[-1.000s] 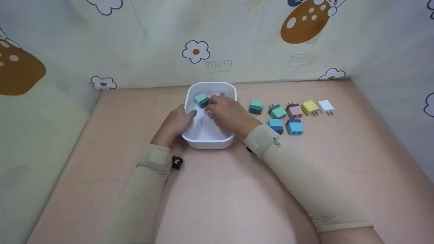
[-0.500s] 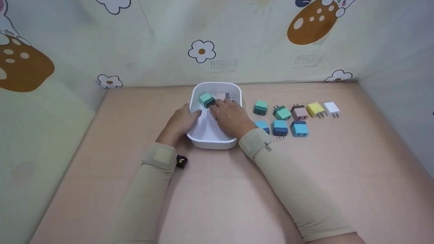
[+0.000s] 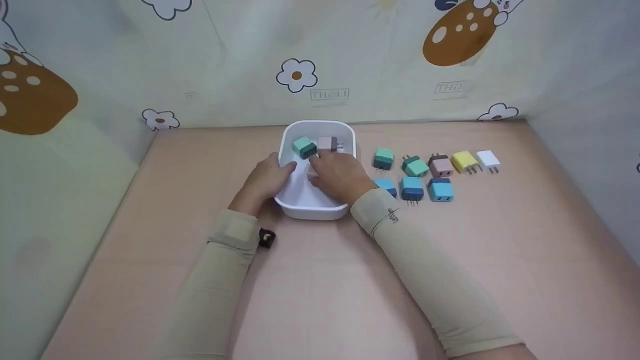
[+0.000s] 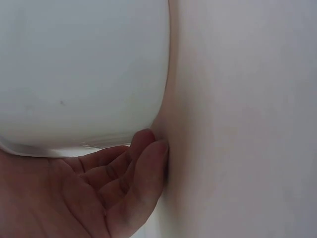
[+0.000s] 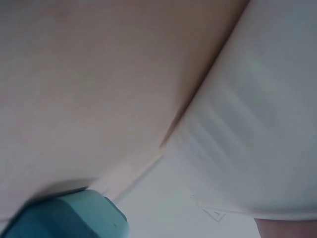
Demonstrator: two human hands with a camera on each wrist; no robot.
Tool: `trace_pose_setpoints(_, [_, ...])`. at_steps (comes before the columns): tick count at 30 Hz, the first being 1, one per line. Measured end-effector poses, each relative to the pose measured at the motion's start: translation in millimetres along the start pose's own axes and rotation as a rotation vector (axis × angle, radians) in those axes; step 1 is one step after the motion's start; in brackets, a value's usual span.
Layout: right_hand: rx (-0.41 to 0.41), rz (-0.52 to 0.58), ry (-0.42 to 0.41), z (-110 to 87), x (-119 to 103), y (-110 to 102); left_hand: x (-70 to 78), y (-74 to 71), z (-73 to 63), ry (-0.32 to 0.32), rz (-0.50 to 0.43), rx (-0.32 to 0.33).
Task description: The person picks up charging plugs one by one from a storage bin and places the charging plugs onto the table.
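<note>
In the head view my left hand (image 3: pixel 265 180) holds the left wall of a white plastic tub (image 3: pixel 312 214), thumb inside the rim. The left wrist view shows its curled fingers (image 4: pixel 143 173) against the tub's outside. My right hand (image 3: pixel 342 174) is inside the tub and pinches a pink plug adapter (image 3: pixel 312 173), mostly hidden by the fingers. Farther back in the tub lie a green plug adapter (image 3: pixel 304 148) and another pink plug adapter (image 3: pixel 327 144) with its prongs pointing right. Only the tub's outer wall (image 5: pixel 237 109) and a fingertip of that hand show in the right wrist view.
To the tub's right, several plug adapters lie in two rows: green (image 3: pixel 383 158), pink (image 3: pixel 440 165), yellow (image 3: pixel 464 162) and white (image 3: pixel 488 161) behind, blue (image 3: pixel 412 189) in front. My right wrist partly covers one blue adapter (image 3: pixel 386 186). A patterned cloth wall (image 3: pixel 225 75) stands behind.
My right hand has drawn slightly nearer within the tub, uncovering the pink adapter at the back. My left hand stays on the tub. The head view has shifted a little.
</note>
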State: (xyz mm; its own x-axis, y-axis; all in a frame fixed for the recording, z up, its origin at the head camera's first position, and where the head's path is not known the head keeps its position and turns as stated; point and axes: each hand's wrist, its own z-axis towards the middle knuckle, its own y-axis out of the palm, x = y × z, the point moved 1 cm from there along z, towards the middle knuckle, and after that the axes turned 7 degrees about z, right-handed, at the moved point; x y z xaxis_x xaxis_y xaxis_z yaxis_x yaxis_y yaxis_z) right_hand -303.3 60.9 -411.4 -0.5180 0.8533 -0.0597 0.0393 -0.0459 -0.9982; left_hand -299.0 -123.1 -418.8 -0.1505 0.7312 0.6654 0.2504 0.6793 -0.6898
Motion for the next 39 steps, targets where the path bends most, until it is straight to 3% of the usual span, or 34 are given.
trace_pose_setpoints(7, [0.019,0.049,-0.044,0.2,1,-1,1.1,-0.3,-0.8,-0.013,0.0,-0.006])
trace_pose_setpoints(14, [0.134,0.192,-0.086,-0.4,6,-3,1.9,0.8,-0.2,-0.005,0.003,0.003])
trace_pose_setpoints(22, [0.238,0.235,-0.136,-10.5,6,-9,0.3,0.5,-0.3,0.021,0.023,0.011])
trace_pose_setpoints(31, [0.394,0.263,-0.174,-41.1,15,-33,1.5,0.8,-0.9,0.009,-0.002,0.006])
trace_pose_setpoints(39, [0.484,0.301,-0.079,-74.8,44,-60,2.3,1.3,-1.3,-0.008,0.0,0.007])
